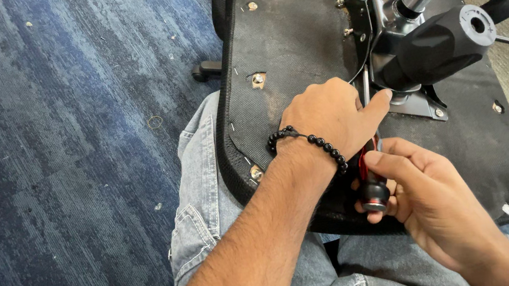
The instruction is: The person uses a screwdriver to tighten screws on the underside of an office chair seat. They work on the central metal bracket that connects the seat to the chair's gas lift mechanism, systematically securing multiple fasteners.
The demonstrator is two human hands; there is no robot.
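While the upturned chair seat (292, 33), black woven fabric with a rounded edge, rests across denim-clad knees at frame centre, the right hand (428, 189) is curled tight around a screwdriver (373, 189) with a red-black handle. Left hand (330, 116), wearing one black bead bracelet (310, 142), lies loosely curled on the seat, forefinger extended toward the shiny metal mounting plate (384, 34). Blue streaked carpet (55, 123) fills the left.

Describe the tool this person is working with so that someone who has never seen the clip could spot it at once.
Start at the upturned black chair seat lying across the person's lap. Near its metal mounting plate, the right hand grips a screwdriver. Its red-and-black handle with a round end cap sets it apart.
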